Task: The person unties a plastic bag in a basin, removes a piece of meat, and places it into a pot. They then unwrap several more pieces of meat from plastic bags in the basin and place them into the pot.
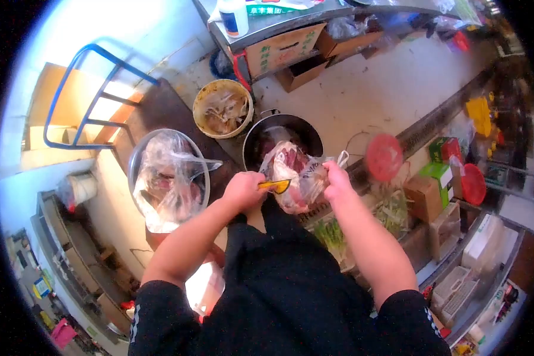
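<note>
A clear plastic bag of raw meat [292, 172] hangs between my hands, over the near rim of a dark round pot [253, 139]. My left hand [247, 188] is closed round a yellow-handled tool [275, 186], whose curved end lies against the bag. My right hand [337, 180] grips the gathered plastic at the bag's right side. More meat is visible inside the pot, partly behind the bag. To the left, a large metal basin [132, 172] holds more meat in clear plastic [169, 178].
A round bucket [198, 113] with plastic scraps stands behind the pot. A blue-framed cart [95, 98] is at the left. A metal table [261, 32] stands at the back. Red round lids [384, 157], green vegetables [332, 237] and boxes [424, 196] are at the right.
</note>
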`<state>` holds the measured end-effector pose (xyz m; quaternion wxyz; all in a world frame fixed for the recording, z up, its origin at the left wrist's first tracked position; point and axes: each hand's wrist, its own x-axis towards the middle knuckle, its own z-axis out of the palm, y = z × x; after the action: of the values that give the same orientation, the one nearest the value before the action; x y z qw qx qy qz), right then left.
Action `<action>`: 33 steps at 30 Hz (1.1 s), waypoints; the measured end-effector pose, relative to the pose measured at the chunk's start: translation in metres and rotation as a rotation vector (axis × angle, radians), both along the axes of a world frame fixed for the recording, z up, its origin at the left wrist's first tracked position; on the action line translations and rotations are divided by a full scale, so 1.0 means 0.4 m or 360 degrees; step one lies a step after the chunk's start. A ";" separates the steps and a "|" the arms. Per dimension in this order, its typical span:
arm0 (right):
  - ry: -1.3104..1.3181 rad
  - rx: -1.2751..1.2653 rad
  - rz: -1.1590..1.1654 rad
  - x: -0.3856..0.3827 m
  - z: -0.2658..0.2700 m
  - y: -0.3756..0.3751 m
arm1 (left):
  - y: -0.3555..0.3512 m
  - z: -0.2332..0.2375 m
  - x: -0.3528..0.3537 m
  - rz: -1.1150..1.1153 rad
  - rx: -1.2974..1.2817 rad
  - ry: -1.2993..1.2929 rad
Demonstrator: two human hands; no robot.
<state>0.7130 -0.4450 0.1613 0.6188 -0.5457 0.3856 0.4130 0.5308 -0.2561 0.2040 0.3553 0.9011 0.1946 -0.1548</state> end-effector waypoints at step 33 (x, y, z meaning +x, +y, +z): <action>-0.0598 -0.0114 0.0612 0.007 -0.052 0.079 | 0.018 -0.169 -0.220 0.1039 -0.0185 0.0230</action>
<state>0.7156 -0.4135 0.1405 0.5700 -0.6976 0.1679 0.4004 0.4428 -0.2490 0.1363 0.4222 0.7561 0.4883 -0.1073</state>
